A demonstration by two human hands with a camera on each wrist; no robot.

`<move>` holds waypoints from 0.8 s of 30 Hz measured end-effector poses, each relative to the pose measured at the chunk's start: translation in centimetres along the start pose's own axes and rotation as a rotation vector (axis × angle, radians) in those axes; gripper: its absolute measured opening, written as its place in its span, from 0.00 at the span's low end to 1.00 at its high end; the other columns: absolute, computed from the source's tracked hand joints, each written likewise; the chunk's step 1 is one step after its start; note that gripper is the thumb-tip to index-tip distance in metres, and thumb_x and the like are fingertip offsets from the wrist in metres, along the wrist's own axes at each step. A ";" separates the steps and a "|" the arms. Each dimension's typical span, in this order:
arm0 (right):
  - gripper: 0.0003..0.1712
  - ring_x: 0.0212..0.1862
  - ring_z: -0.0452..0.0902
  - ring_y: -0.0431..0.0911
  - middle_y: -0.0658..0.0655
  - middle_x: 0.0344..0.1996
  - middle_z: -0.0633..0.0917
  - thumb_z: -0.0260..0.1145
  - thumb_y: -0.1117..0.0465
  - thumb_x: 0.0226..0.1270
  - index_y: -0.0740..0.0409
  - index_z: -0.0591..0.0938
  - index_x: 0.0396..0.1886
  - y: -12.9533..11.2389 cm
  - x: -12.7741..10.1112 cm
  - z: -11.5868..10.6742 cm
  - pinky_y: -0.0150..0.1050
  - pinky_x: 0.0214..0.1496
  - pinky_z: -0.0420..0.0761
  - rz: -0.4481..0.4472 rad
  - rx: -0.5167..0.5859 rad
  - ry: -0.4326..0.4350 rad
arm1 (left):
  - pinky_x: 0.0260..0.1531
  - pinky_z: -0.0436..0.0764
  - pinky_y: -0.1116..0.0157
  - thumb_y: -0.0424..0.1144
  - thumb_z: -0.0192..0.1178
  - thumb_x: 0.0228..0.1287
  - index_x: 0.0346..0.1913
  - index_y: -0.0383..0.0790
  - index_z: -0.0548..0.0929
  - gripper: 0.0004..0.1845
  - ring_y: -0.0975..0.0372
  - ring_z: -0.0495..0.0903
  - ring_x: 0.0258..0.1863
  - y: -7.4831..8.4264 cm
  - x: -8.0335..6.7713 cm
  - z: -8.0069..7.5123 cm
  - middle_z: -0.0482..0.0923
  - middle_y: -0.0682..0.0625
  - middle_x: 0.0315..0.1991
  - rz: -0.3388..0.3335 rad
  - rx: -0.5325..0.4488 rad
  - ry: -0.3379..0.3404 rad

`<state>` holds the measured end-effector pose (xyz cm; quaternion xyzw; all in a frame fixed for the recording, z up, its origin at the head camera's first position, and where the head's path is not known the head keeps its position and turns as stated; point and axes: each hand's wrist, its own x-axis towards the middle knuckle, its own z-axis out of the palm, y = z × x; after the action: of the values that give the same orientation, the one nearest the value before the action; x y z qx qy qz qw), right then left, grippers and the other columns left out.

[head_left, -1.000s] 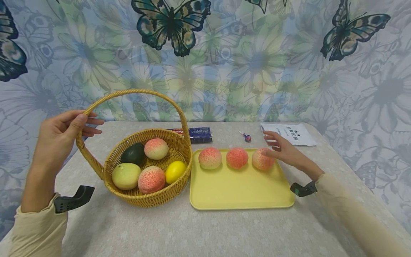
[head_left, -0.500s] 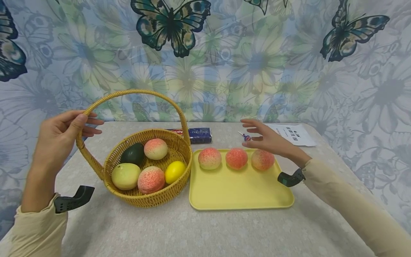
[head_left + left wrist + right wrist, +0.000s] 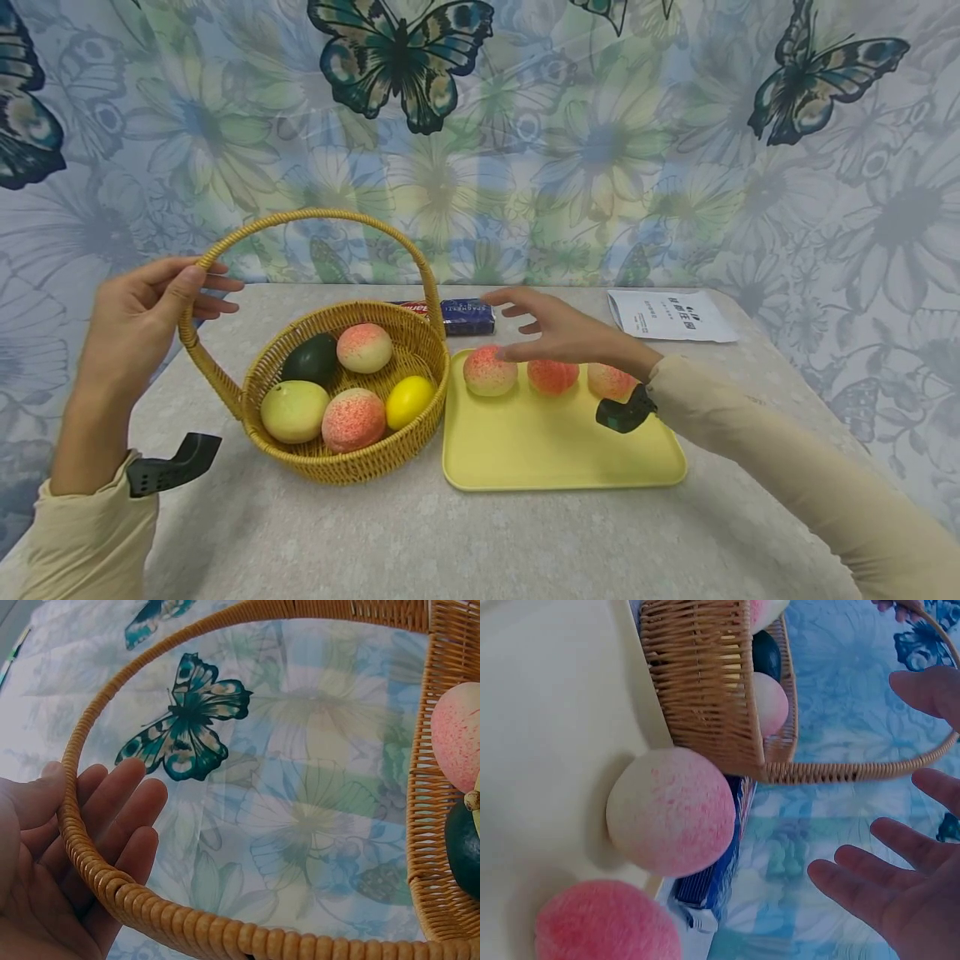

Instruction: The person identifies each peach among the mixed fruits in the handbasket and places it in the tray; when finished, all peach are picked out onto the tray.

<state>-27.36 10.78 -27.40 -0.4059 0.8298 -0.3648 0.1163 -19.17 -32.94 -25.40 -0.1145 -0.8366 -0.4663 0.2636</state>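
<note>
My left hand (image 3: 180, 293) holds the arched handle (image 3: 315, 215) of a wicker basket (image 3: 345, 467), thumb in front and fingers behind; the left wrist view shows the hand (image 3: 67, 862) against the handle (image 3: 172, 922). The basket holds two peaches (image 3: 364, 347), an avocado (image 3: 311, 358), a lemon (image 3: 409, 401) and a pale green fruit (image 3: 294, 411). My right hand (image 3: 543, 331) hovers with spread fingers and holds nothing, above three peaches (image 3: 489, 372) lined up on a yellow tray (image 3: 555, 450). In the right wrist view the hand (image 3: 907, 885) floats beyond the nearest peach (image 3: 671, 810).
A blue packet (image 3: 467, 315) lies behind the basket and tray. A white paper pouch (image 3: 671, 315) sits at the back right of the grey table (image 3: 450, 542). A butterfly-print cloth covers the wall behind.
My right hand has lifted off the rightmost peach on the tray and travelled left, above the row of peaches toward the basket. The left hand has stayed on the handle.
</note>
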 end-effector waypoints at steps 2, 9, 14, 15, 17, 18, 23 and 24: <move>0.37 0.67 0.65 0.50 0.49 0.69 0.65 0.68 0.54 0.64 0.47 0.64 0.71 -0.4 0.6 0.5 0.52 0.63 0.71 -0.021 0.003 -0.025 | 0.23 0.77 0.75 0.40 0.51 0.73 0.55 0.36 0.80 0.16 0.71 0.84 0.30 0.0 0.0 0.0 0.84 0.62 0.37 0.001 0.003 0.000; 0.37 0.67 0.65 0.50 0.50 0.69 0.64 0.67 0.53 0.64 0.48 0.64 0.71 -2.1 3.1 2.5 0.47 0.63 0.71 -0.082 -0.015 -0.103 | 0.22 0.76 0.74 0.40 0.50 0.73 0.54 0.35 0.80 0.16 0.71 0.84 0.30 0.0 -0.1 0.1 0.84 0.62 0.37 0.010 0.002 0.001; 0.38 0.67 0.64 0.48 0.52 0.70 0.62 0.67 0.49 0.64 0.47 0.64 0.71 -3.5 5.2 3.7 0.46 0.63 0.71 -0.093 -0.092 -0.173 | 0.22 0.76 0.75 0.40 0.50 0.73 0.54 0.35 0.80 0.16 0.72 0.84 0.30 0.0 -0.1 0.1 0.84 0.62 0.37 0.016 0.010 0.007; 0.39 0.68 0.63 0.46 0.52 0.71 0.62 0.67 0.48 0.63 0.47 0.64 0.71 -3.8 5.7 3.9 0.46 0.65 0.69 -0.096 -0.116 -0.189 | 0.23 0.76 0.75 0.40 0.50 0.73 0.54 0.35 0.80 0.16 0.72 0.84 0.30 0.0 -0.1 0.1 0.84 0.62 0.37 0.017 0.011 0.008; 0.39 0.70 0.60 0.44 0.50 0.71 0.62 0.67 0.47 0.63 0.45 0.64 0.71 -4.1 6.7 4.3 0.44 0.67 0.67 -0.118 -0.168 -0.216 | 0.23 0.77 0.76 0.40 0.50 0.73 0.54 0.35 0.80 0.16 0.72 0.84 0.30 -0.1 -0.1 0.1 0.84 0.62 0.37 0.017 0.014 0.010; 0.39 0.71 0.57 0.43 0.49 0.72 0.61 0.66 0.46 0.63 0.45 0.63 0.72 -4.2 7.1 4.6 0.43 0.68 0.65 -0.129 -0.183 -0.230 | 0.23 0.77 0.76 0.40 0.50 0.73 0.54 0.35 0.80 0.16 0.71 0.84 0.30 -0.1 -0.1 0.1 0.84 0.62 0.37 0.017 0.011 0.010; 0.40 0.72 0.54 0.40 0.47 0.71 0.63 0.67 0.47 0.63 0.46 0.62 0.73 -4.7 8.8 5.7 0.38 0.70 0.60 -0.184 -0.187 -0.272 | 0.23 0.77 0.75 0.39 0.50 0.73 0.54 0.34 0.80 0.16 0.71 0.84 0.30 -0.1 -0.1 0.1 0.84 0.62 0.37 0.018 -0.002 0.005; 0.41 0.72 0.55 0.41 0.47 0.70 0.64 0.67 0.48 0.63 0.47 0.62 0.73 -4.8 9.1 5.9 0.37 0.70 0.60 -0.185 -0.177 -0.277 | 0.23 0.77 0.75 0.39 0.50 0.73 0.54 0.34 0.80 0.16 0.71 0.84 0.30 -0.1 -0.1 0.1 0.84 0.61 0.37 0.017 -0.005 0.004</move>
<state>-27.53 -1.06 -27.29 -0.5355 0.7939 -0.2398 0.1594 -19.16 -32.87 -25.56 -0.1215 -0.8338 -0.4665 0.2691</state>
